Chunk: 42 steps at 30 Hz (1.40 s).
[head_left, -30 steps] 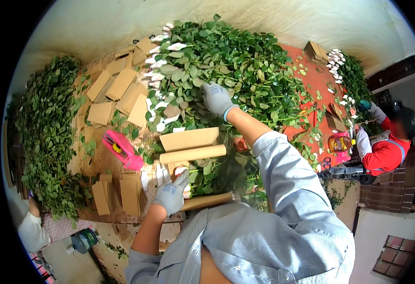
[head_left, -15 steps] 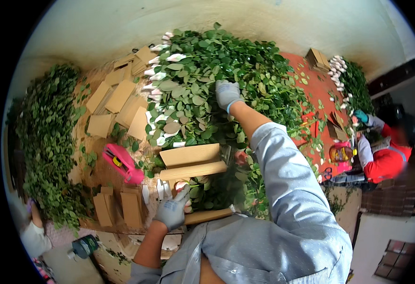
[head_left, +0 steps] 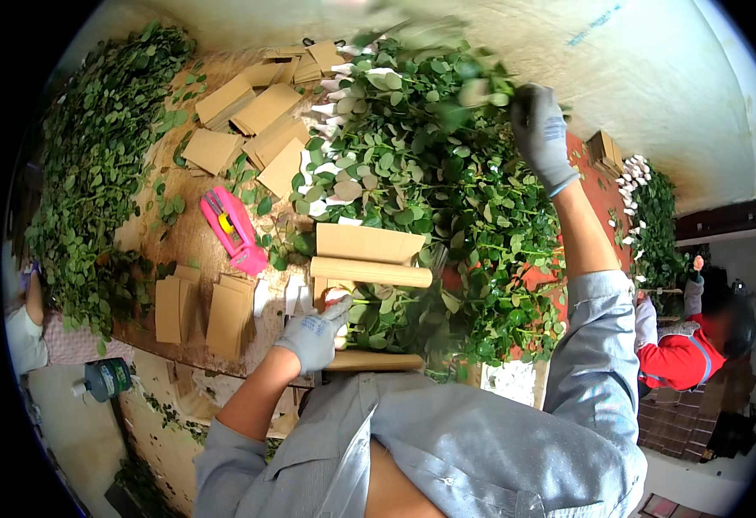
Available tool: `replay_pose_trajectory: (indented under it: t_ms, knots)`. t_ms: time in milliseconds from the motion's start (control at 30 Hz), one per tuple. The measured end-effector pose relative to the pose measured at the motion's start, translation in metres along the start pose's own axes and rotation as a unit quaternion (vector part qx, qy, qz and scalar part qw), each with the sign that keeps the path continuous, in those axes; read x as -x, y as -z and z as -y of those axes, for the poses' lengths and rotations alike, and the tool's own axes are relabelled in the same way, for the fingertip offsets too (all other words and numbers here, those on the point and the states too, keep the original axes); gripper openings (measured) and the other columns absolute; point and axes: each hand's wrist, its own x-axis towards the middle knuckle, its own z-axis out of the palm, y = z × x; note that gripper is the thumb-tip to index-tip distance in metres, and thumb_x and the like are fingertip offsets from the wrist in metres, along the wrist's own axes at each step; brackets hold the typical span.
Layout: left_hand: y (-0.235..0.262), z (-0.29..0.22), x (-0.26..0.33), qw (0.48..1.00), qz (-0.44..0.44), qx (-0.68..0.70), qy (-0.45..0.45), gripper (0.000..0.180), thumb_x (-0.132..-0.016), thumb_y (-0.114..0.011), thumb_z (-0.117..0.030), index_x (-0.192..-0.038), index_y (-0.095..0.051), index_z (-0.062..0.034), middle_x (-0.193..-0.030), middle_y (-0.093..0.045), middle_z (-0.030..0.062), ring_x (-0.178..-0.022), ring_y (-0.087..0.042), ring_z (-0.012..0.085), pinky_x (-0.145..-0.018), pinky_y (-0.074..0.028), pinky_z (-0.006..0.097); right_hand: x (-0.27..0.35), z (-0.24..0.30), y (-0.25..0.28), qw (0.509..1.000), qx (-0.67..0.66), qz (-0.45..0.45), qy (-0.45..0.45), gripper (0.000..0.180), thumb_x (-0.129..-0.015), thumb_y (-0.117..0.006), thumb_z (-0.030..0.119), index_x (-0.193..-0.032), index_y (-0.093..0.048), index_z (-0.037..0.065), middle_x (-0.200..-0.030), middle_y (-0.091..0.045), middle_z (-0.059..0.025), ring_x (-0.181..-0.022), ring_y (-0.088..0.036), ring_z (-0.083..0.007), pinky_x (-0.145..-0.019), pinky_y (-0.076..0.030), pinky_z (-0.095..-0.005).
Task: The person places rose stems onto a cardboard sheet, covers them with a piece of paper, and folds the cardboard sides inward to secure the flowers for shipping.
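Observation:
My right hand [head_left: 540, 129], in a grey glove, is raised at the far side with its fingers closed on a leafy rose stem [head_left: 464, 99]. That stem is smeared by motion, and its tip trails up and left. My left hand [head_left: 311, 339], also gloved, lies with fingers stretched against a rose bloom [head_left: 337, 298] at the near left of the cardboard wrap [head_left: 371, 272]. Leafy stems run right from the blooms between the wrap's far and near sides. Beyond it lies a big heap of roses [head_left: 447, 173], many heads in white sleeves.
Loose cardboard pieces [head_left: 266, 108] lie at the back left, and upright card stacks [head_left: 231, 315] nearer me. A pink hand tool [head_left: 233, 229] with a yellow part rests between. More foliage [head_left: 93, 181] lines the left. Someone in red [head_left: 676, 354] is at the right.
My right hand has moved right from the heap, bringing a leafy rose stem up with it. My left hand stays by the blooms. The view has shifted, and the person in red has raised an arm.

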Motion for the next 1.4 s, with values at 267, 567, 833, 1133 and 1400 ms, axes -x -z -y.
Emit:
replay_pose_trajectory:
  t_ms: [267,567,833,1133,1400]
  knots:
    - [0.007,-0.003,-0.001,0.997,0.024,-0.072,-0.008,0.058,-0.088,-0.061,-0.011,-0.145,-0.056,-0.0112,-0.167,-0.035,0.0051,-0.116,-0.067,0.0341,-0.097,-0.053,0.047,-0.056,-0.02,0.101,0.9,-0.208,-0.341,-0.171,0.016,-0.098,-0.064,0.005,-0.112,-0.059,-0.001,-0.108,-0.067,-0.0099,-0.097,-0.062,-0.018,-0.092,-0.049,-0.032]
    - [-0.007,0.006,-0.001,0.999,0.003,-0.036,-0.021,0.056,-0.091,-0.062,-0.017,-0.146,-0.055,-0.0083,-0.167,-0.034,0.0045,-0.123,-0.063,0.0341,-0.103,-0.05,0.045,0.087,0.074,0.145,0.988,-0.089,0.068,-0.107,0.011,-0.092,-0.063,0.0,-0.102,-0.066,0.003,-0.086,-0.066,-0.0156,-0.079,-0.065,-0.0338,-0.071,-0.049,-0.0464]
    - [0.003,-0.006,-0.003,0.991,0.08,-0.029,0.099,0.061,-0.094,-0.055,-0.018,-0.154,-0.048,-0.0104,-0.149,-0.056,0.0171,-0.135,-0.055,0.0339,-0.114,-0.042,0.043,0.249,0.179,0.089,0.884,0.064,0.463,-0.024,0.044,-0.082,-0.066,0.007,-0.126,-0.06,0.011,-0.122,-0.061,-0.0148,-0.108,-0.063,-0.0314,-0.088,-0.05,-0.0437]
    - [-0.002,0.002,0.002,0.999,0.023,-0.037,0.003,0.052,-0.094,-0.052,-0.013,-0.145,-0.057,-0.0058,-0.168,-0.032,0.0117,-0.132,-0.057,0.0377,-0.111,-0.045,0.045,0.203,0.243,0.081,0.761,0.247,0.6,-0.008,0.039,-0.091,-0.06,0.017,-0.13,-0.066,0.012,-0.121,-0.063,-0.0109,-0.118,-0.056,-0.0279,-0.086,-0.049,-0.0413]
    - [0.009,-0.009,-0.002,0.996,0.049,-0.076,0.012,0.043,-0.096,-0.059,-0.023,-0.136,-0.062,-0.0099,-0.145,-0.055,0.0154,-0.124,-0.061,0.0368,-0.104,-0.049,0.046,0.179,0.323,0.005,0.917,-0.043,0.394,0.039,0.023,-0.097,-0.055,0.018,-0.116,-0.059,0.005,-0.097,-0.066,-0.0137,-0.077,-0.072,-0.0269,-0.059,-0.058,-0.0411]
